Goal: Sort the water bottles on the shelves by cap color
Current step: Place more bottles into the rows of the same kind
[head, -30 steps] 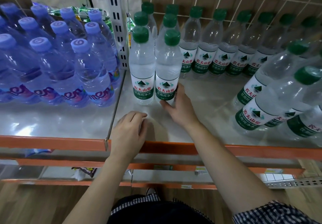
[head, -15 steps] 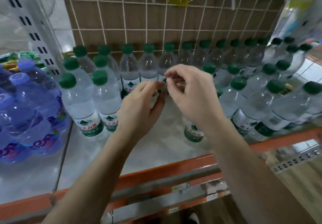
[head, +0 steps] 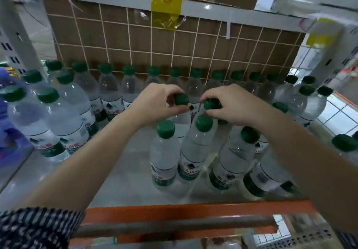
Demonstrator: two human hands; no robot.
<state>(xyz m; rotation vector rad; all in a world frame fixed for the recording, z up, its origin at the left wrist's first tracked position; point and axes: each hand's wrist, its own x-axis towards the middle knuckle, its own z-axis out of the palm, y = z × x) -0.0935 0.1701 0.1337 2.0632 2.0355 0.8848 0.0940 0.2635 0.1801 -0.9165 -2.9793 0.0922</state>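
Nearest me, the orange front rail (head: 174,212) of the shelf (head: 120,175), my checked sleeve (head: 34,227) low at left. Just past the rail, a cluster of clear water bottles with green caps stands on the grey shelf: one with a bright cap (head: 165,129), a second (head: 203,122) touching it on the right, two more leaning further right. Above these, my left hand (head: 155,105) has its fingers (head: 170,91) curled down around the neck of a green-capped bottle (head: 181,99), cap showing between thumb and forefinger. My right hand (head: 232,105) is pinched the same way on the neighbouring bottle's cap (head: 211,104); both grips closed, the two held caps near each other but apart. At left, a separate group of green-capped bottles (head: 48,95), and at the far left edge a blurred purple bottle (head: 5,78). Furthest back, a single row of green-capped bottles (head: 127,70) against the white wire grid (head: 174,41), brown board behind it, yellow tape (head: 166,10) on the beam above.
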